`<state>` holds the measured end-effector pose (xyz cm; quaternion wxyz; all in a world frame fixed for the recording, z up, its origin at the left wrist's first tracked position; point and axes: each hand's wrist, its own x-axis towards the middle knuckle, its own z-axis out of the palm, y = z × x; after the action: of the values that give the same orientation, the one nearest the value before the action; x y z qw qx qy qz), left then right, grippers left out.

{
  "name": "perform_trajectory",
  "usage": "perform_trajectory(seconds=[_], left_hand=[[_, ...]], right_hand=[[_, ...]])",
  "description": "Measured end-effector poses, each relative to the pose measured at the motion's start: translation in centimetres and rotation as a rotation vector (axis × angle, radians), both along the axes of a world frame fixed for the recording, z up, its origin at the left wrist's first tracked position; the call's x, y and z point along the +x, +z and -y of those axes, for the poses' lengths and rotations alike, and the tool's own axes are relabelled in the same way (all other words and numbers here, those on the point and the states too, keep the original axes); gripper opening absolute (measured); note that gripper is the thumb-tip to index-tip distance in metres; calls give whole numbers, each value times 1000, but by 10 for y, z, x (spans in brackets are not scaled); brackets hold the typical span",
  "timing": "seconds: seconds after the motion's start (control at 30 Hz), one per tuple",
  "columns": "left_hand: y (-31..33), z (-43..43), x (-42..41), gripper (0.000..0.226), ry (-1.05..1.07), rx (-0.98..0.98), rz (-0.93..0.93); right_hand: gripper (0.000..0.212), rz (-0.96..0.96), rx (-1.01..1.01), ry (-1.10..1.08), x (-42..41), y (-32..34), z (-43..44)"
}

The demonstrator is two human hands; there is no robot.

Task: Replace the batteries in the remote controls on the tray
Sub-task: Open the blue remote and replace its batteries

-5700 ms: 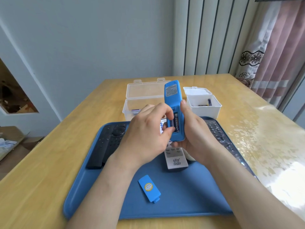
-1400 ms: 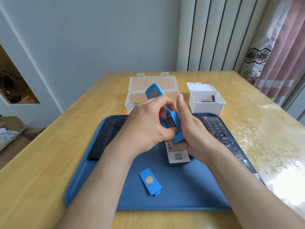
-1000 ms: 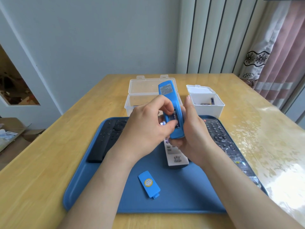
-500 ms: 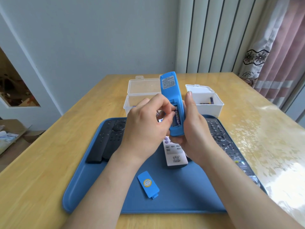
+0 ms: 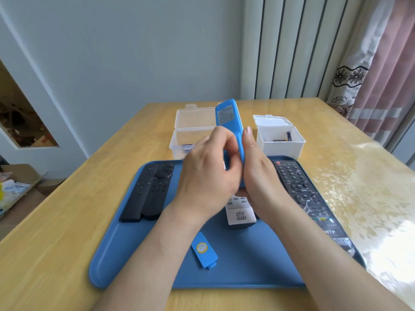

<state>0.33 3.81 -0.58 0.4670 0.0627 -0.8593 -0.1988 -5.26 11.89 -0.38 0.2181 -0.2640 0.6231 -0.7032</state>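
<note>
My right hand [image 5: 258, 173] holds the blue remote [image 5: 230, 122] upright above the blue tray [image 5: 134, 254], its labelled back toward me. My left hand [image 5: 208, 173] is against the remote's left side. Its curled fingers and thumb cover the battery compartment, so the batteries inside are hidden. The remote's blue battery cover [image 5: 204, 250] lies loose on the tray in front. Also on the tray are two black remotes [image 5: 148, 191] at the left, a white remote [image 5: 239, 213] under my hands and a long black remote [image 5: 301, 194] at the right.
Behind the tray, a clear plastic box [image 5: 193, 131] stands with its lid up, and a white box [image 5: 280, 142] holds batteries [image 5: 288, 135]. The wooden table [image 5: 67, 221] extends on both sides. A curtain hangs at the far right.
The blue remote has turned slightly, and my left fingers have closed over the battery compartment, which showed batteries half a second ago. My right hand keeps its hold.
</note>
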Motion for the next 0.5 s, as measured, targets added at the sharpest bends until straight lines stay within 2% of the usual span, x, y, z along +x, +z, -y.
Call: perform_trajectory(seconds=[0.07, 0.13, 0.2, 0.3, 0.37, 0.43, 0.5], left_hand=[[-2, -4, -2, 8, -44, -1, 34], [-2, -6, -1, 10, -77, 94, 21], [1, -6, 0, 12, -180, 386, -6], [9, 0, -1, 25, -417, 1003, -42], [7, 11, -3, 41, -453, 1226, 19], [4, 19, -9, 41, -480, 1299, 87], [6, 23, -19, 36, -471, 1257, 156]], right_hand=[[60, 52, -23, -14, -3, 1, -1], [60, 134, -38, 16, -5, 1, -1], [54, 149, -48, 44, -8, 1, -1], [26, 160, -65, 23, -17, 1, -4], [14, 141, -48, -18, -28, 2, -11], [20, 93, -4, -53, -40, 4, -20], [22, 43, 79, -95, -51, 6, -28]])
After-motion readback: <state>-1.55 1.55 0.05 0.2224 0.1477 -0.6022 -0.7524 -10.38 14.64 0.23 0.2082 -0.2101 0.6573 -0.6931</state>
